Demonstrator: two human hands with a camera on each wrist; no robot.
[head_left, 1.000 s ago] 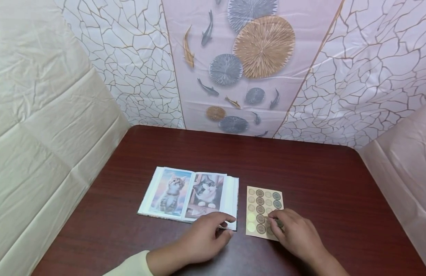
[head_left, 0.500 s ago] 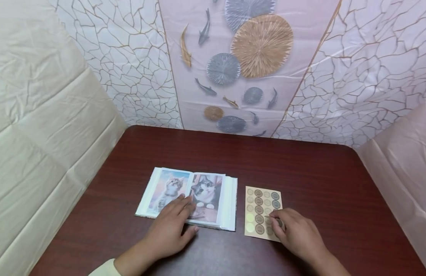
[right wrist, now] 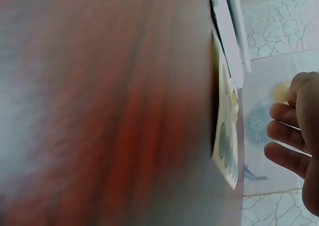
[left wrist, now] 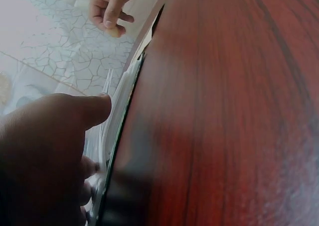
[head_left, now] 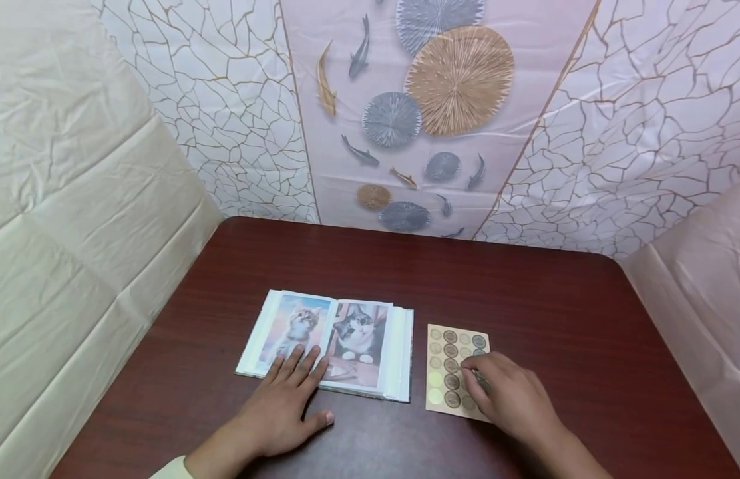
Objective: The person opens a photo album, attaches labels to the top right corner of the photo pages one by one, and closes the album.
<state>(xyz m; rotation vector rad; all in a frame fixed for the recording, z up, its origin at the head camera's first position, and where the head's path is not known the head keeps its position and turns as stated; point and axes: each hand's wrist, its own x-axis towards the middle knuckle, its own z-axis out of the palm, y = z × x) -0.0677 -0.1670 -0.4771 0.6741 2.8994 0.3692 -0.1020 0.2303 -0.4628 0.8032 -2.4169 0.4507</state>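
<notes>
A small photo album [head_left: 358, 372] lies open on the table, with a kitten picture [head_left: 299, 326] on its left page and a grey-and-white cat picture [head_left: 355, 336] on the right. My left hand [head_left: 280, 409] rests on the album's near edge, fingers spread over the lower left page and thumb out over the table. To the album's right lies a tan sheet of round stickers [head_left: 436, 362], with two bright bare-looking circles at its lower left. My right hand [head_left: 510, 396] hovers above this sheet, pinching a round pale-yellow sticker [right wrist: 281, 92] between thumb and forefinger; it covers the sheet's lower right.
A dark reddish-brown table [head_left: 370, 266] bears the album and the sheet. Behind it hangs a patterned cloth [head_left: 406, 166] with fish and round shapes. Plain beige cloth [head_left: 94, 266] borders the left side, and more cloth [head_left: 693, 286] borders the right.
My left hand has moved left from the album's right edge and flattened, its fingers now spread on the left page. My right hand has stayed over the sticker sheet, shifting only slightly.
</notes>
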